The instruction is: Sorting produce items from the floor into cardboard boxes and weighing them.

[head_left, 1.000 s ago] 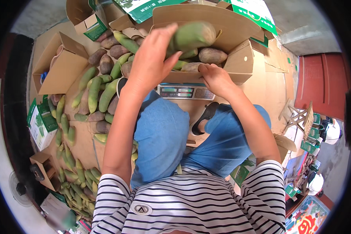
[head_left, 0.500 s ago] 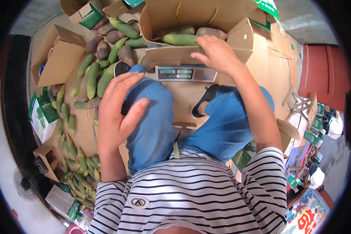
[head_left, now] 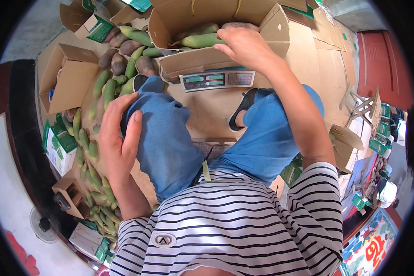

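Tan floor (head_left: 207, 110) underfoot, red door (head_left: 384, 69) well off to the right, and the R hand (head_left: 248, 48) was over the front edge of one open cardboard box (head_left: 198, 60)! Min. three veg showed in there: two green, one purplish. The nearer green veg (head_left: 198, 41) lay right at the R fingertips, long axis running L–R, approx. parallel w/ the box's front edge, narrow end pointing left, away from the fingers; its other end met the hand. R thumb & forefinger stood a bit apart; whether they gripped the veg, couldn't tell. Just beyond it sat the back green veg (head_left: 200, 29), & the purplish veg (head_left: 241, 25) was partly behind the R fingers. Two yellow cords (head_left: 238, 8) showed on the box's far wall. One scale (head_left: 216, 79) sat under the box, nearer the body than the R fingers. Over to the L hand (head_left: 119, 142): fingers & thumb spread, nothing held, beside the left knee (head_left: 158, 119). Past those fingertips, a mixed veg pile (head_left: 118, 64), too overlapped for a count.
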Tool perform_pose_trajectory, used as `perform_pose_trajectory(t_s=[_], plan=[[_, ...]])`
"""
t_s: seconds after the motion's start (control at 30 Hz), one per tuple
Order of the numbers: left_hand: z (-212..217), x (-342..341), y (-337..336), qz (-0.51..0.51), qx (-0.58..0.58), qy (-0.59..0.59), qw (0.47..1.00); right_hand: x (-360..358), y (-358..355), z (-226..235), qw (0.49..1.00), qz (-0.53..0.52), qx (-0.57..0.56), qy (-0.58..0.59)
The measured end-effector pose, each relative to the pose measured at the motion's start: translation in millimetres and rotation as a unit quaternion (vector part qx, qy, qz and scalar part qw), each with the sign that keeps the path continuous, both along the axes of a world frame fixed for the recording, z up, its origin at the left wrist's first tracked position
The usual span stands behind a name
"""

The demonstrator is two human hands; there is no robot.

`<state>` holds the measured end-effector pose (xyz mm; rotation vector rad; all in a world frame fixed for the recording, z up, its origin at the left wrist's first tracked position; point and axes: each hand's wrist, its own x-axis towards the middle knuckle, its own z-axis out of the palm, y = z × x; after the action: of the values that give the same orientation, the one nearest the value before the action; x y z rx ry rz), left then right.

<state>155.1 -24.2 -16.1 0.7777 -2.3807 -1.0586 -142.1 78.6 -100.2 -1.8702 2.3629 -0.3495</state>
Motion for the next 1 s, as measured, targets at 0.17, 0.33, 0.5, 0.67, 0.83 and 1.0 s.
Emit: perform_pose_trajectory(t_s=[0.17, 0.33, 0.5, 0.67, 0.83, 1.0], plan=[[39, -36, 19, -0.050, -0.120, 0.020, 0.991, -4, 3, -5, 1.000, 0.007, 0.012, 0.017], [57, -94, 41, -0.305, -0.219, -0.112, 0.920, -5, 6, -10, 1.000, 0.011, 0.019, 0.017], [40, -141, 65, -0.362, -0.315, -0.203, 0.854, -3, -13, -2, 0.994, -0.029, -0.105, 0.009], [3, -174, 58, -0.338, -0.327, -0.083, 0.878, -18, -7, 27, 0.941, -0.134, -0.292, 0.107], [-39, -174, 53, -0.306, -0.358, -0.203, 0.859, -26, 55, 63, 0.874, -0.246, -0.419, 0.029], [-69, -191, 58, -0.278, -0.432, -0.267, 0.815, -35, 167, 29, 0.874, -0.375, -0.306, -0.046]])
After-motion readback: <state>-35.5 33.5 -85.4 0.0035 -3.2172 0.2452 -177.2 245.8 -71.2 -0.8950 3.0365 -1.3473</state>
